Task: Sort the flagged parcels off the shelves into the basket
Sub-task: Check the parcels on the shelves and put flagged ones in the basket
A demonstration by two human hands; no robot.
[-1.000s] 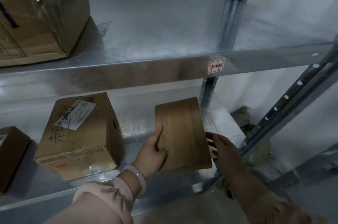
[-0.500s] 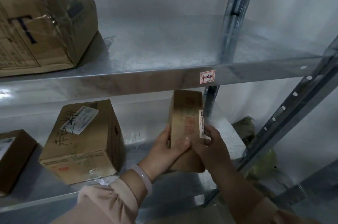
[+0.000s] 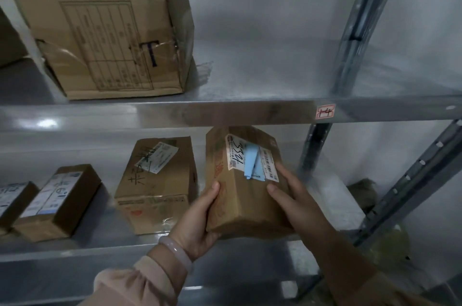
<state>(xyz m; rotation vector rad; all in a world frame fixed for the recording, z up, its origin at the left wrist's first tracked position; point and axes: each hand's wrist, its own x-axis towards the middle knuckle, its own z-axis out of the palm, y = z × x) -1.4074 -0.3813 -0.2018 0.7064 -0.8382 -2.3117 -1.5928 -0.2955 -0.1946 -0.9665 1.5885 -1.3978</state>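
Both hands, left hand and right hand, grip the cardboard parcel, now turned label-up at centre frame, perhaps lifted clear.

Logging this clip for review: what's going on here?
A person holds a cardboard parcel in both hands at the lower shelf, left hand on its left side, right hand on its right. Its white label and a blue slip face the camera. Other boxes sit on the shelves. No basket shows.

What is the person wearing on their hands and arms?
Neither hand is gloved. The left hand has a pale, smooth bangle at the wrist and a light pink sleeve with a gathered cuff. The right hand shows no jewellery; its wrist is bare.
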